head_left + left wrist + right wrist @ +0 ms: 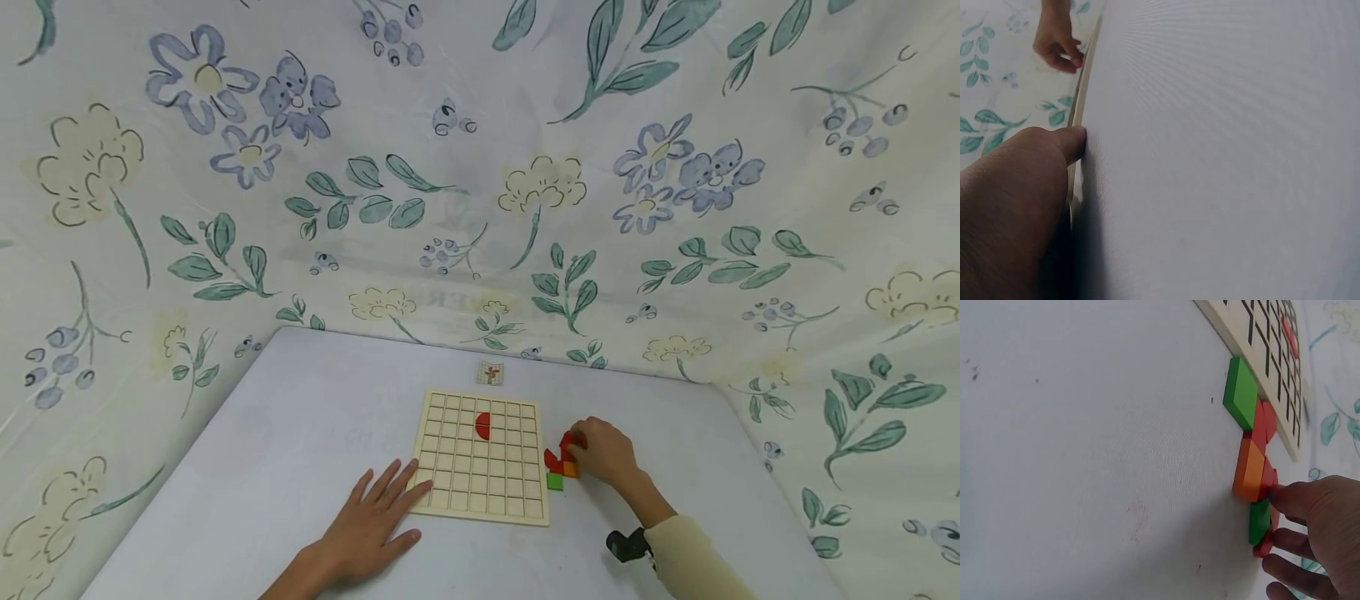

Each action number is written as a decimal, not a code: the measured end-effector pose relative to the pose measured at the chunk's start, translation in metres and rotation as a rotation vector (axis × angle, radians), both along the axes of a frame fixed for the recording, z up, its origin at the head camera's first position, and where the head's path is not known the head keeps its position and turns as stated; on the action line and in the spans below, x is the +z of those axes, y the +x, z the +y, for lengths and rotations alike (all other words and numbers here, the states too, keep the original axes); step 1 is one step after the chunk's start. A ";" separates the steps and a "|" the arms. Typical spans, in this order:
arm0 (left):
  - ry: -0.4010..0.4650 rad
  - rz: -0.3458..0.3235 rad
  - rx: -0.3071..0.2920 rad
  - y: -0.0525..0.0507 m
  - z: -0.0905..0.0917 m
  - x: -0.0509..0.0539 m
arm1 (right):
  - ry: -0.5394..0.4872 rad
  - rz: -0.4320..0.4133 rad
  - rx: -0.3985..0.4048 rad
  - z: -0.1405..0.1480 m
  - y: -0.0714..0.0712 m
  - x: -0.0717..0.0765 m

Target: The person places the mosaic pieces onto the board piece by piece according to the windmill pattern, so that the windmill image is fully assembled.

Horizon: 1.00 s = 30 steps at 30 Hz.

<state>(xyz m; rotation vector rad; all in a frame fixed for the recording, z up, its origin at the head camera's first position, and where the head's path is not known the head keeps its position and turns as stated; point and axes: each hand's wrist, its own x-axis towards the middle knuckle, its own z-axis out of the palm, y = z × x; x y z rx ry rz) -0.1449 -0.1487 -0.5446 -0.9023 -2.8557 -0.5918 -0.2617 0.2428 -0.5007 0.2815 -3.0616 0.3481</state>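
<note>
The loose red pieces [551, 461] lie on the table in a small cluster just beside the board's right edge, with an orange block [571, 469] and a green block [555, 482] at the near side of it; the right wrist view shows a second green block [1260, 522] under the fingertips. The right hand [600, 450] is at this cluster, fingers bent, thumb and fingertips against red pieces; whether it has pinched one cannot be told. The board [480, 518] is pale and gridded, and in its farther half two red quarter-rounds [483, 421] sit in neighbouring cells, together making a half-disc bulging left. The left hand [371, 525] grasps nothing: its fingers are spread, their tips resting on the board's near left part, the thumb out over the table. A small patterned card [490, 373] lies just beyond the board's far edge. Near the right sleeve [690, 554] is a black object [626, 545]. The table [300, 400] is white, and flowered cloth [450, 208] surrounds its far and side edges.
</note>
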 end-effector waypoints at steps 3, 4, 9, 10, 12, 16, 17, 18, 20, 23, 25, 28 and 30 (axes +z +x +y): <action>-0.002 0.004 -0.002 0.000 0.000 0.001 | -0.004 -0.016 -0.002 0.004 0.000 -0.002; -0.004 0.006 -0.002 0.001 0.000 0.001 | -0.003 -0.021 -0.005 0.005 0.000 -0.002; -0.009 0.011 -0.003 0.001 0.000 0.002 | -0.010 -0.030 -0.020 0.009 -0.003 -0.007; -0.007 0.011 -0.003 0.001 0.000 0.002 | -0.014 -0.030 -0.027 0.010 -0.004 -0.008; -0.006 0.004 -0.002 0.001 0.000 0.002 | -0.019 -0.027 -0.041 0.013 -0.005 -0.010; -0.001 -0.017 -0.003 0.002 0.001 0.002 | -0.032 -0.018 -0.056 0.018 -0.005 -0.011; -0.003 -0.019 -0.002 0.002 0.001 0.002 | -0.035 -0.016 -0.055 0.019 -0.005 -0.011; -0.003 -0.020 -0.002 0.002 0.001 0.002 | -0.039 -0.017 -0.055 0.019 -0.005 -0.012; -0.004 -0.017 0.001 0.001 0.001 0.002 | -0.052 -0.023 -0.059 0.020 -0.005 -0.012; -0.006 -0.006 0.003 0.001 0.001 0.001 | -0.087 -0.046 -0.084 0.019 -0.006 -0.012; -0.003 -0.003 0.003 0.001 0.001 0.001 | -0.118 -0.069 -0.112 0.019 -0.007 -0.012; 0.001 0.004 0.000 0.001 0.001 0.001 | -0.162 -0.092 -0.130 0.018 -0.007 -0.011; 0.005 0.004 0.000 0.001 0.001 0.001 | -0.191 -0.100 -0.136 0.018 -0.007 -0.010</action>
